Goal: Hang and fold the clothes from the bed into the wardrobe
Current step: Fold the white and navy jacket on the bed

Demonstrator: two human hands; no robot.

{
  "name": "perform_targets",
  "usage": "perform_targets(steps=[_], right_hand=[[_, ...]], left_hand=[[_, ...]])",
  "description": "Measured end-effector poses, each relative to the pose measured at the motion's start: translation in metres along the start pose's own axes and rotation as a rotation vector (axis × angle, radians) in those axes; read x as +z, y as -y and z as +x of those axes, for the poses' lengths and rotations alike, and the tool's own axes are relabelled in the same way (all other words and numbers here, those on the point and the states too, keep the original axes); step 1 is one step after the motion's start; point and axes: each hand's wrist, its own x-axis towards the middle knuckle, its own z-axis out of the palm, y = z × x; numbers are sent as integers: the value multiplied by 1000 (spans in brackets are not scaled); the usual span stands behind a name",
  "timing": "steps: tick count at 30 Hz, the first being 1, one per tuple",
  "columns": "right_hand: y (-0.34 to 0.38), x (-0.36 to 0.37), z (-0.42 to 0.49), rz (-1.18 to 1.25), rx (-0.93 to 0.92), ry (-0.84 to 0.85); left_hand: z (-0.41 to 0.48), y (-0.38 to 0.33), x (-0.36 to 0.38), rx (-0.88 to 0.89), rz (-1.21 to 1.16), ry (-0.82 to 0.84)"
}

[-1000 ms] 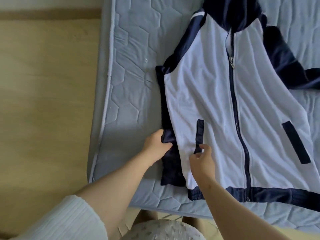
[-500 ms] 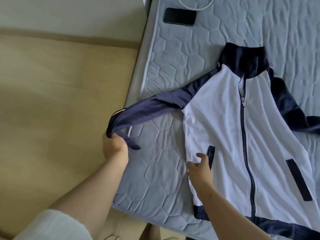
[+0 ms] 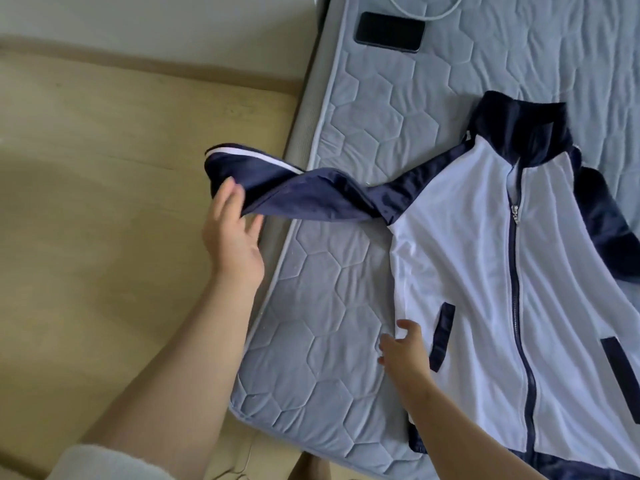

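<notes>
bed [image 3: 311, 341] | quilted grey-blue cover | on it: jacket [image 3: 467, 271] spread, phone [image 3: 389, 32], white cable [image 3: 427, 16]

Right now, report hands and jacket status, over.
Left hand open, fingertips touching the sleeve end, out past the mattress edge. Right hand open, resting on the jacket side. Jacket front up, flat on mattress. Phone well clear.

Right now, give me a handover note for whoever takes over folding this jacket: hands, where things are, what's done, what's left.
Left hand: open, straight fingers holding up the navy sleeve end beyond the blue-grey quilted mattress.
Right hand: open, resting on the white and navy zip-up jacket near its pocket.
Jacket lies front-up, zipped, on the mattress.
Done: jacket spread flat.
Left: fold sleeves and body, put it in the wardrobe, not in view.
</notes>
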Motion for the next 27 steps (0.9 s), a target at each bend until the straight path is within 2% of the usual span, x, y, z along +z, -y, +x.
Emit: perform_targets(steps=[2,4,7,9,13,17,20,25,27], right_hand=[[14,5,2,3,-26,11],[27,9,5,32,-65,27],[40,14,8,48,-106,46],[43,17,10,59,-115,55],[45,19,11,72,-110,55],[42,-1,12,103,-87,17],[44,-29,13,156,-87,-54],[43,-92,18,241,-115,-161],[35,-116,20,283,-121,-190]], left_hand=[[12,-10,-9,-58,-250,-196],[28,-15,-16,-96,-254,-288],[50,-15,-19,-193,-80,-275],[55,-18,-16,-235,-104,-278],[51,-23,0,-124,-119,-228],[45,-26,34,88,204,-65],[22,-15,79,190,302,133],[-58,34,167,321,529,587],[-97,66,202,377,628,867]])
